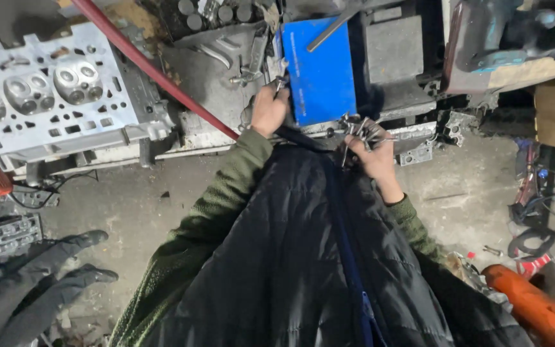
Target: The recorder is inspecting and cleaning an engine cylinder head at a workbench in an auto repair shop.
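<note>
1 head cam, looking steeply down over wearer's chest at cluttered workbench [213, 77], fairly close, dim.

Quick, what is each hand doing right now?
Left hand: closed on a small metal part by the blue box.
Right hand: closed around a bunch of thin metal tools.

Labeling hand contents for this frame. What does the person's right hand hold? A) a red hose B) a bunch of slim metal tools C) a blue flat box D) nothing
B: the right hand is closed around a bunch of slim metal tools, beside the blue flat box.
</note>
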